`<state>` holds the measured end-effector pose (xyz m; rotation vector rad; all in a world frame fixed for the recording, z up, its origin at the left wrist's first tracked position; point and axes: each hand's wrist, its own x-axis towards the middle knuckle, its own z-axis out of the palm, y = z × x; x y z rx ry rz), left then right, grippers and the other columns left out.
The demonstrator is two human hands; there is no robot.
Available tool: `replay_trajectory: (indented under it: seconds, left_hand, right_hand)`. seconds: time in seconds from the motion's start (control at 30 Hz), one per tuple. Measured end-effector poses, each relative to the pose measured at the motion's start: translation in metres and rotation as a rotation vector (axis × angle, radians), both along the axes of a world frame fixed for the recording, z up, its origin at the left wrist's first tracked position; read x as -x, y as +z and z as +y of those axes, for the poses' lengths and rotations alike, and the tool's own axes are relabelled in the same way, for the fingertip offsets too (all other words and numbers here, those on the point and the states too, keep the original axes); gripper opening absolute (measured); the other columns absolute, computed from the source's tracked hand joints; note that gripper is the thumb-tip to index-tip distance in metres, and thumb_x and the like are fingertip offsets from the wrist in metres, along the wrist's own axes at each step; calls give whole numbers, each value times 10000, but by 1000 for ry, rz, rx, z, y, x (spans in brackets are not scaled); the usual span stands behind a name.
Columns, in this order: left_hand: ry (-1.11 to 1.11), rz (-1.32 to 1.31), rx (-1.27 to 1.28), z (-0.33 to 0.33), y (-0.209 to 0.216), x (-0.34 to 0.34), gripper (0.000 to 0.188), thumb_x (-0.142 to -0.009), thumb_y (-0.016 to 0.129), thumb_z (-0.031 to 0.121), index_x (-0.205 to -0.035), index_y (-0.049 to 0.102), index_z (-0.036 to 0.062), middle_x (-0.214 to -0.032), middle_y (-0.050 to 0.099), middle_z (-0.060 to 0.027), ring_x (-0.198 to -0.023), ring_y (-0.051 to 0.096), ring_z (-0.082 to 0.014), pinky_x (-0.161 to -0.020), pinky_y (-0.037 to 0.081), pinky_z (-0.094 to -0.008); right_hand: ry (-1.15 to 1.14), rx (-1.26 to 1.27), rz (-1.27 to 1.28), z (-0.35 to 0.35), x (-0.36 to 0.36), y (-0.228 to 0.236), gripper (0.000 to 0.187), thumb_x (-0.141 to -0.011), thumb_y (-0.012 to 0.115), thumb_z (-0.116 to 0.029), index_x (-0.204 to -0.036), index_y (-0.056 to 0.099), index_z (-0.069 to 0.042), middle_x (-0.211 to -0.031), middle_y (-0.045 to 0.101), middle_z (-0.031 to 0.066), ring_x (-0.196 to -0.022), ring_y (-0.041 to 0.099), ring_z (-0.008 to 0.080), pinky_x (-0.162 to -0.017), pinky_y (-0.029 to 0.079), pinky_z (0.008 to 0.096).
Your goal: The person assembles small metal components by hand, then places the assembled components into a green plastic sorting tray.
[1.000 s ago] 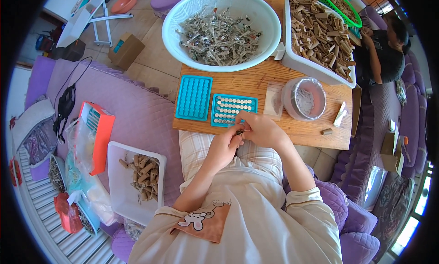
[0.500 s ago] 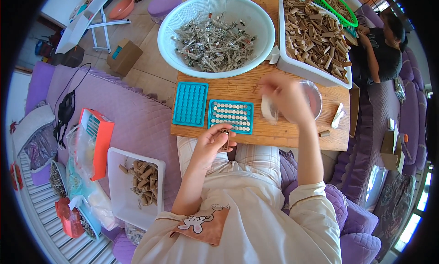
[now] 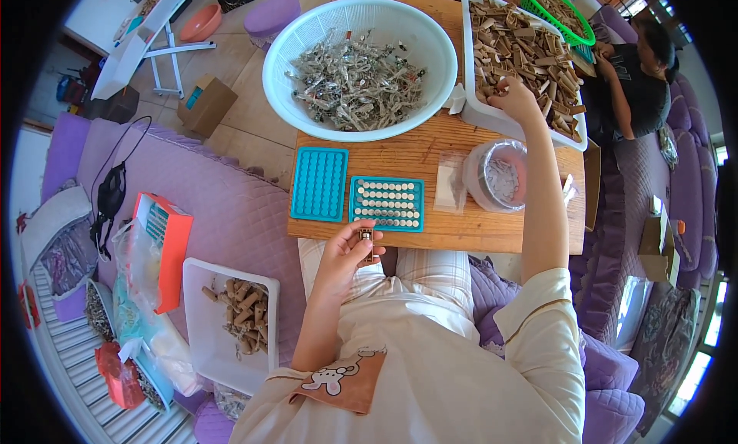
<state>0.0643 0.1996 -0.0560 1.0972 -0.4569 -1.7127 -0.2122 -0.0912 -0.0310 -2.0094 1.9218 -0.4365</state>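
My left hand (image 3: 350, 253) holds a small brown-and-metal piece (image 3: 367, 236) just below the front edge of the wooden table (image 3: 430, 163). My right hand (image 3: 513, 99) reaches far forward into the white rectangular tray (image 3: 470, 109) of brown tube pieces, fingers on the pieces. Between the hands lie two teal moulded trays: an unfilled one (image 3: 320, 184) and one filled with rows of small pale discs (image 3: 387, 204). A big white colander bowl (image 3: 286, 98) of silvery bits stands at the back.
A plastic-wrapped round container (image 3: 500, 179) and a small clear bag (image 3: 450, 182) sit right of the teal trays. A white bin (image 3: 201, 329) with brown pieces, an orange box (image 3: 165, 244) and bags lie on the purple sofa at left. Another person (image 3: 634, 86) works by a green basket (image 3: 557, 6) at far right.
My right hand has left the left hand near the table's front edge and stretched forward, past the round container, into the white tray of brown pieces. The left hand stayed put with its piece.
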Motion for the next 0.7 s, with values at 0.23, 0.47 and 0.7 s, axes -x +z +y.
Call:
replay_trajectory:
  seconds: [0.23,0.47,0.7]
  left_hand:
    - [-6,-7,-8,-2,-2,-3,274,-793,493,58,-1064,457,44,-929,538,-69,-753,568,-140,-626,489,-237]
    - [-17,-6,-5,-1,-1,1,277,-789,500,53,-1064,469,49,-933,541,-77,-768,568,-150,-647,482,-257]
    - [-19,-7,12,4,0,-1,258,-822,467,94,-1075,460,49,-945,541,-79,-773,572,-151,-654,482,-256]
  right_hand:
    - [145,136,-186,10,-28,11,293,-643,611,-138,-914,570,-35,-767,600,137,-709,584,252,-673,451,324]
    - [262,68,-85,1,-24,6,234,-660,596,-142,-871,604,-39,-760,607,128,-697,586,239,-666,453,307]
    - [126,-21,-931,21,-12,20,184,-800,459,-4,-981,496,-7,-741,517,16,-777,549,116,-614,435,211]
